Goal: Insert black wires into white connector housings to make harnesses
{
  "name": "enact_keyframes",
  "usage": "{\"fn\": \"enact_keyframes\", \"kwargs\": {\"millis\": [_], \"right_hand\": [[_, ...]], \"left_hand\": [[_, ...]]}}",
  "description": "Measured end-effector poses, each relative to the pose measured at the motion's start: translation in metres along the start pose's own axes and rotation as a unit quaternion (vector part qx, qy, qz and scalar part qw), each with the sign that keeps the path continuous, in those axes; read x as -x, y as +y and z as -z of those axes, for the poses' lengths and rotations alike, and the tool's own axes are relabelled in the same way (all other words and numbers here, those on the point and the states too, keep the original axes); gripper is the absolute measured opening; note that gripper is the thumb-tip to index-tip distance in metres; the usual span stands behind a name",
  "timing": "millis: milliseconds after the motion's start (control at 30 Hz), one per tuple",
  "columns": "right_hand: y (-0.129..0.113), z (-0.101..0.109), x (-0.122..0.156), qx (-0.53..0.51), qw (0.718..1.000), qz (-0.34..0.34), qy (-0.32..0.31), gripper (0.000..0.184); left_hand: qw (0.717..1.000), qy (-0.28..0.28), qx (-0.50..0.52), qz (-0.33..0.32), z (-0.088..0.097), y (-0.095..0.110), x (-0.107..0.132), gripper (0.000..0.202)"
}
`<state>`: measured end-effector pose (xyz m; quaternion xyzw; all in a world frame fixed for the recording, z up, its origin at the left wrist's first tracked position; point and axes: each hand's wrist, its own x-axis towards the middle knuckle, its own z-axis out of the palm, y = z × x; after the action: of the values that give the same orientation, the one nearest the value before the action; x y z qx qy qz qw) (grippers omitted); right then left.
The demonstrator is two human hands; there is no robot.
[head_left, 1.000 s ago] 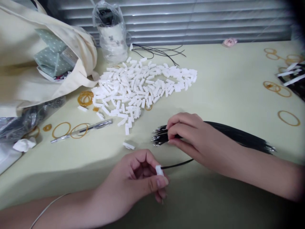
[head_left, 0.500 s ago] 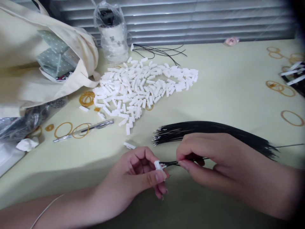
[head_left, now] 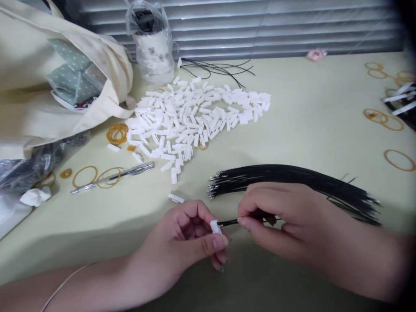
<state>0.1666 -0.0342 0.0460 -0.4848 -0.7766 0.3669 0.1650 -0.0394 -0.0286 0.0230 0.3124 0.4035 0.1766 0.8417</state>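
My left hand (head_left: 186, 236) pinches a plug (head_left: 214, 226) | my right hand (head_left: 287, 223), 3 o'clock from it, pinches black wires (head_left: 229, 222) | white pile (head_left: 183, 109), 12 o'clock from the plug

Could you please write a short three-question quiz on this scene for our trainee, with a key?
1. What does the left hand hold?
2. True or false: the pile of white pieces lies nearer the blinds than the bundle of black wires does.
3. What do the fingers of the right hand pinch: (a) a pen, (b) black wire, or (c) a rubber band?

Key:
1. A single white piece.
2. True.
3. (b).
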Motion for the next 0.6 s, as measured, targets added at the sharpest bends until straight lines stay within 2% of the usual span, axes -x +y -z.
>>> {"fn": "enact_keyframes", "kwargs": {"millis": [300, 600], "right_hand": [[-0.0050, 0.0032, -0.0026, -0.033, 0.996, -0.074, -0.042, 0.017], [-0.0052, -0.0014, -0.0050, -0.032, 0.998, -0.048, -0.011, 0.015]], "left_hand": [[1.000, -0.006, 0.000, -0.001, 0.0007, -0.0008, -0.0012, 0.021], [1.000, -0.003, 0.001, 0.003, 0.0001, -0.0004, 0.0003, 0.021]]}}
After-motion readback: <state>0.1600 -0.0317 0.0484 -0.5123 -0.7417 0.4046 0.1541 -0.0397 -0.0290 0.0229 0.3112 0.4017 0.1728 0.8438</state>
